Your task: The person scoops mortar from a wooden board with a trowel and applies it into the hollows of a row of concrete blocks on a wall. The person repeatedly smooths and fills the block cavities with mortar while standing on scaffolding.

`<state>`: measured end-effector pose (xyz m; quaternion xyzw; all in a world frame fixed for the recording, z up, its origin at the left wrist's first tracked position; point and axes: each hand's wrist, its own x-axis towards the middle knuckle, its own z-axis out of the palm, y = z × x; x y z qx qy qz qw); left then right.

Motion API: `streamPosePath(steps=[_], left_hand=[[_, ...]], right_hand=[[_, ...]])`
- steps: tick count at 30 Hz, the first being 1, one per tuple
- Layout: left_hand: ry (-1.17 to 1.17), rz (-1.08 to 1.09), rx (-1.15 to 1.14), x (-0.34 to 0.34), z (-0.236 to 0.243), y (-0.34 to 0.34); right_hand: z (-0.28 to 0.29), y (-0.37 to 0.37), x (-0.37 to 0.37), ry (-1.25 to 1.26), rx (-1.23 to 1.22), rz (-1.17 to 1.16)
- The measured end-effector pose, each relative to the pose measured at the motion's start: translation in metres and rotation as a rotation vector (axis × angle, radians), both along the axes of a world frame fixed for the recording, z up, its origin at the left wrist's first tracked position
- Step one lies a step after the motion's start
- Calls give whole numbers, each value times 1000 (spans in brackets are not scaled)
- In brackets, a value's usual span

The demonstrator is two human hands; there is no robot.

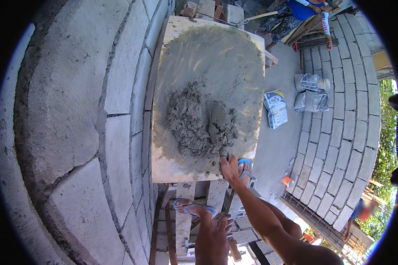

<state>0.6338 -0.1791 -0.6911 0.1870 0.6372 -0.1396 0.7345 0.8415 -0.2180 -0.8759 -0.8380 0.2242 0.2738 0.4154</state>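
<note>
My right hand (228, 168) is closed round the handle of a trowel (223, 153) at the near edge of a mortar-smeared board (168, 165). The trowel's blade is coated in grey mortar and lies against the right side of a wet mortar heap (186, 117), so its outline is hard to make out. My left hand (212, 236) is low in the picture, short of the board, its fingers apart and nothing in them. A thin grey film of mortar covers most of the board.
Block walls rise close at left and farther off at right. My feet, in blue flip-flops (194, 207), stand on wooden planks (185, 194). Cement bags (276, 109) and an orange cup (288, 181) rest on the floor. One person (298, 11) is at top right, another (360, 212) lower right.
</note>
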Motion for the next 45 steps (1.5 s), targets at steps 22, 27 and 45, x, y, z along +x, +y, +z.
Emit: streamPosePath(steps=[22, 27, 45], left_hand=[[18, -97, 59, 40, 8, 1], [91, -46, 14, 37, 0, 5], [-582, -458, 484, -7, 60, 59]], right_hand=[[66, -25, -58, 210, 163, -343], [13, -35, -46, 134, 238, -256], [427, -85, 69, 205, 346, 433]])
